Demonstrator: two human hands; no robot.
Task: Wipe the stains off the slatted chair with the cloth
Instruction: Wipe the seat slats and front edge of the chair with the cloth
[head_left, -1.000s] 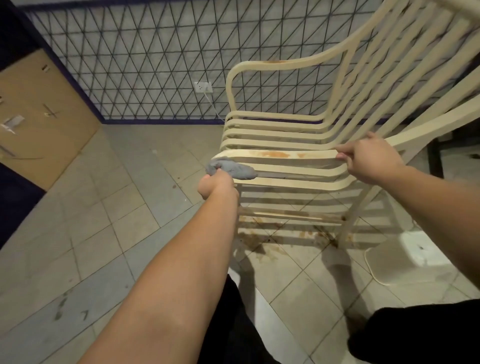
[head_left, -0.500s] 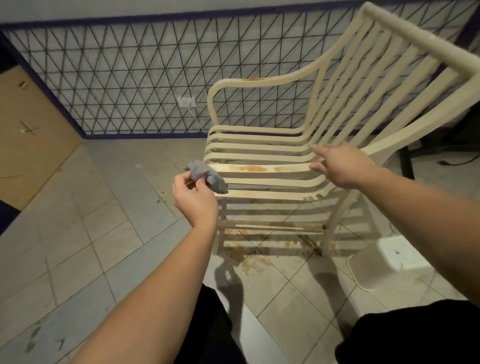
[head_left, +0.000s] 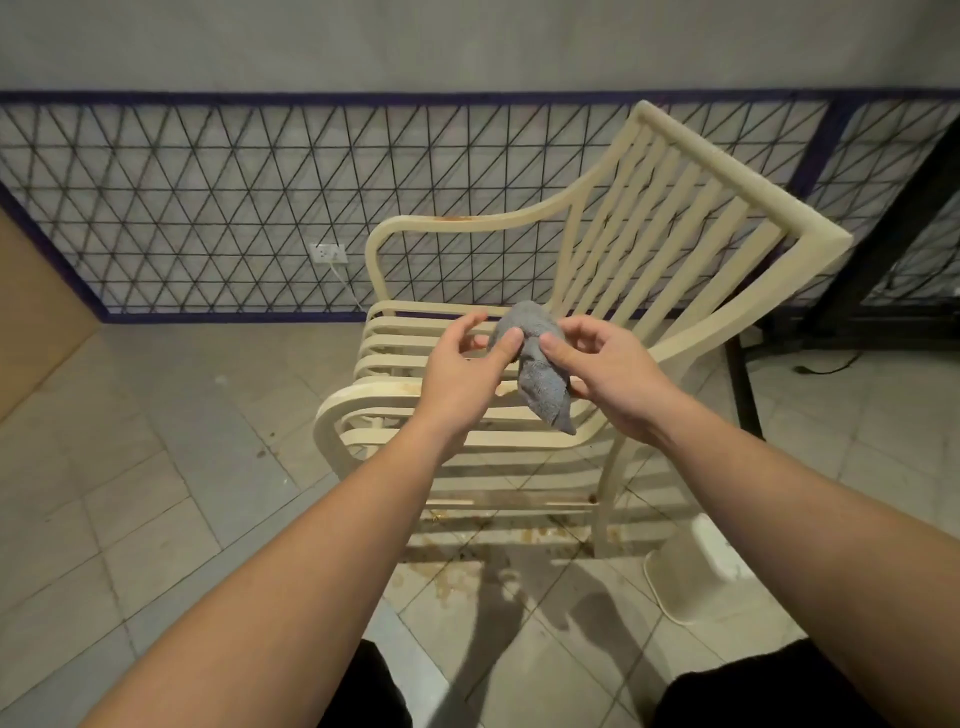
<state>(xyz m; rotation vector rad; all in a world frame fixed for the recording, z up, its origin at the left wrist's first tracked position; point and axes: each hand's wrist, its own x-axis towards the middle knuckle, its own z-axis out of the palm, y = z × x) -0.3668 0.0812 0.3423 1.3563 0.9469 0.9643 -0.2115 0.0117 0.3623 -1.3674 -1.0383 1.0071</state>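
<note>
- You are looking down at a cream slatted chair (head_left: 519, 452) standing on a tiled floor (head_left: 156, 467), in front of a wire mesh fence (head_left: 208, 208).
- Both your hands are raised above the chair seat with a small grey cloth (head_left: 540, 364) held between them, clear of the slats.
- Your right hand (head_left: 608, 374) has its thumb and curled fingers pinching the cloth from the right side.
- Your left hand (head_left: 462, 369) is loosely spread, its thumb pressing the cloth's left edge while the other fingers reach forward and hold nothing.
- The cloth is bunched into a soft wad with a limp pointed tail hanging down. It looks light, floppy and a little fuzzy, so it should fold or spread easily and will not slip much.
- You would do best to take it by an edge in each hand to open it, or to wad it firmly in one palm for scrubbing.
- The chair looks rigid and fairly light, and it may shift under pressure. The near armrest (head_left: 727, 322) is a good place to steady it.
- Brownish stains show on a front seat slat and on the far armrest (head_left: 457, 221), with spatter on the floor beneath.
- Half a second ago your left hand alone held the cloth, left of the seat, while your right hand rested on the slats. Now the cloth has moved over the seat and your right hand has left the chair to grip it.
</note>
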